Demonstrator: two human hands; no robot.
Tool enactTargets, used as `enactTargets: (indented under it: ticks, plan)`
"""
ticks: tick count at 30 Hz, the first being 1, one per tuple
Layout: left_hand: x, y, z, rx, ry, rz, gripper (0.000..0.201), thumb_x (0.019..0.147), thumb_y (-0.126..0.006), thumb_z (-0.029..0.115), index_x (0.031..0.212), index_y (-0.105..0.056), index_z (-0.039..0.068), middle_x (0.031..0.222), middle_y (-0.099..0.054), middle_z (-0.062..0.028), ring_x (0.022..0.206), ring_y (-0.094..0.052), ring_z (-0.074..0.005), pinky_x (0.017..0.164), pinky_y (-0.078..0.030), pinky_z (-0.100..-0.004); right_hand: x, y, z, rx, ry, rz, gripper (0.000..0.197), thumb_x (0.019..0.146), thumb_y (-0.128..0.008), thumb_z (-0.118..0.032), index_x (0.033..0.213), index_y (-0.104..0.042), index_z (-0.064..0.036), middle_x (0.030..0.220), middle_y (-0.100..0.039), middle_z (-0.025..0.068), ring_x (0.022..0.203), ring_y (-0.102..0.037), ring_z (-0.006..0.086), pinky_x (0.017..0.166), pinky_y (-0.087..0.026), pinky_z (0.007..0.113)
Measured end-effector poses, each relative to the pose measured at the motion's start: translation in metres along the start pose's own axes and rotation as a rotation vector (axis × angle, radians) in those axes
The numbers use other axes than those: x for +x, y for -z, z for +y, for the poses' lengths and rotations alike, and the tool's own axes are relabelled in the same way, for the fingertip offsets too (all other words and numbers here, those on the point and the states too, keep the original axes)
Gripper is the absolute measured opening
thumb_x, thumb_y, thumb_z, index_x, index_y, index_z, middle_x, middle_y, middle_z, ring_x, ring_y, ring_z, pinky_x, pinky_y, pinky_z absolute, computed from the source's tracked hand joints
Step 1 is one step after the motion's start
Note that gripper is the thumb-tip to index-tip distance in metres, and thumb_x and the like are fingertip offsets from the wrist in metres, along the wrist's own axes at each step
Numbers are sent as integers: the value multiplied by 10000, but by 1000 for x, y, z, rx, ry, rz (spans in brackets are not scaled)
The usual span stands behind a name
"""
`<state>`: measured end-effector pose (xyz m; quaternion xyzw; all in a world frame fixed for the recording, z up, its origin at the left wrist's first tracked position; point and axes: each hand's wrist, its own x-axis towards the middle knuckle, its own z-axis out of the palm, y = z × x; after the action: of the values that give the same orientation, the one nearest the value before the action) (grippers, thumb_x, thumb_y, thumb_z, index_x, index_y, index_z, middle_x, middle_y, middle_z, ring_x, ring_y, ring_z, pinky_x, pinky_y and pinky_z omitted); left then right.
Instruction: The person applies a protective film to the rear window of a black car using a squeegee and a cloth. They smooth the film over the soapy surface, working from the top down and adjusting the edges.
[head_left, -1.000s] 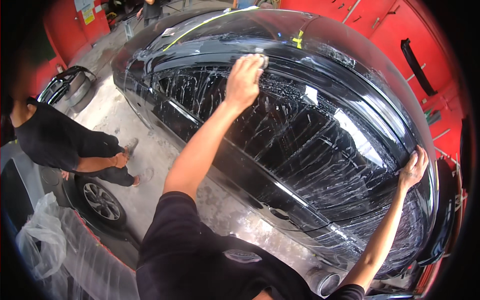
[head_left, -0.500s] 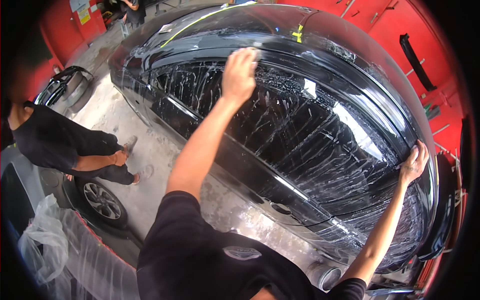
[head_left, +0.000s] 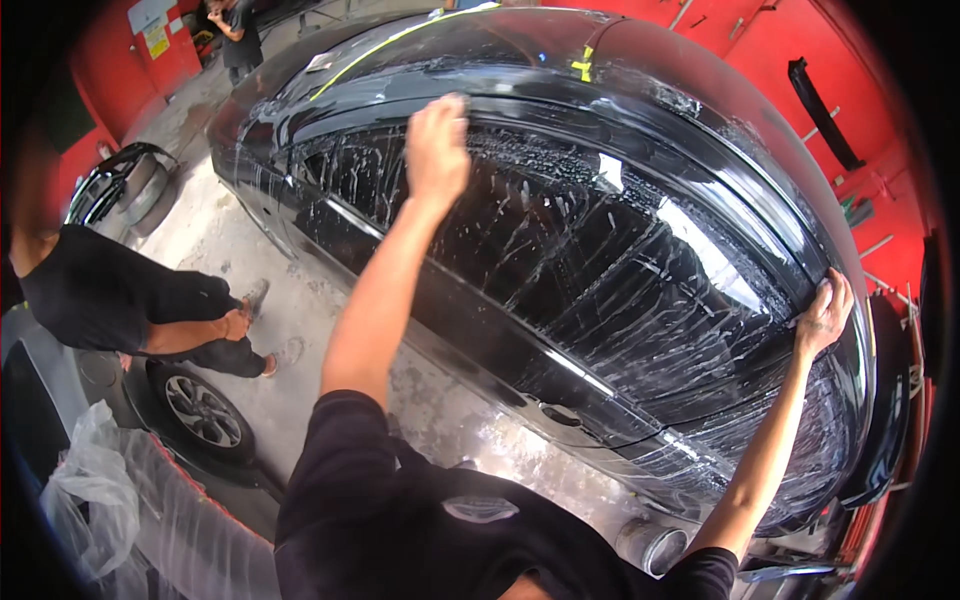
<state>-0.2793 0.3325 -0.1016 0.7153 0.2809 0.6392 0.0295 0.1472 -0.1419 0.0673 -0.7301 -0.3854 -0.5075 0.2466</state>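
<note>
A black car (head_left: 470,310) stands in front of me, its side windows and doors wet and streaked with whitish runs. My left hand (head_left: 437,160) is closed and pressed to the roof edge above the side window, its arm stretched out. A small greyish thing shows at its fingertips, too blurred to name. Far to the right, my right hand (head_left: 824,315) curls its fingers over the car's roof edge (head_left: 790,240). Yellow tape (head_left: 583,66) sticks to the roof, and a long yellow strip (head_left: 400,50) runs along the car's upper left.
A person in dark clothes (head_left: 130,290) stands at the left beside another car's wheel (head_left: 203,410). Clear plastic sheeting (head_left: 95,490) drapes the lower left. Another person (head_left: 240,40) stands far back. A metal can-like cylinder (head_left: 655,548) sits on the floor near me.
My left hand has slid left along the roof edge. My right hand keeps its place on the car. The far person shows more fully, and the whole view has shifted slightly.
</note>
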Motion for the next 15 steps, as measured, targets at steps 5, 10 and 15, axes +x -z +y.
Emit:
enactTargets:
  ticks: [5,10,15]
  plan:
    - [15,1,25,-267,346,51,323,1095,-505,190,1158,-713,-49,1214,-691,-198,1167,-614,-388,1032,-479,-463,1,-8,-7,3,-11,11,293,1040,-564,-251,1245,-728,-121,1337,-651,121,1252,-628,312,1063,-487,410]
    - [9,-65,176,-198,-173,-93,403,1060,-532,218,1331,-637,-61,1493,-566,-235,1473,-415,-476,1243,-268,-600,6,-7,-8,0,-9,0,301,1041,-554,-239,1262,-726,-129,1338,-650,118,1269,-623,309,1077,-487,415]
    - [28,-40,94,-154,-231,-162,426,1067,-501,221,1370,-627,-51,1453,-618,-208,1443,-489,-390,1213,-323,-539,1,0,3,4,14,22,292,1030,-574,-216,1259,-728,-121,1313,-661,123,1261,-629,309,1071,-496,413]
